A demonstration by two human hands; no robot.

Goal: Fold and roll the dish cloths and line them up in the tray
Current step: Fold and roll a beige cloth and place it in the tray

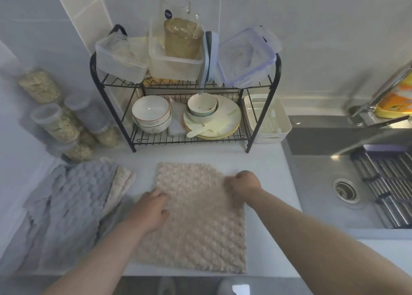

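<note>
A beige bumpy dish cloth (pixel 196 225) lies spread flat on the white counter in front of me. My left hand (pixel 151 212) grips its left edge with curled fingers. My right hand (pixel 246 183) pinches the cloth's right edge near the far corner, where the fabric is bunched and lifted a little. A pile of grey dish cloths (pixel 66 205) with a beige one (pixel 120 187) tucked under it lies to the left. A white plastic tray (pixel 266 118) stands at the back right, beside the rack.
A black wire dish rack (pixel 185 138) with bowls, plates and plastic boxes stands behind the cloth. Several jars of grain (pixel 58 121) line the left wall. A steel sink (pixel 347 190) with a drain rack and tap lies to the right.
</note>
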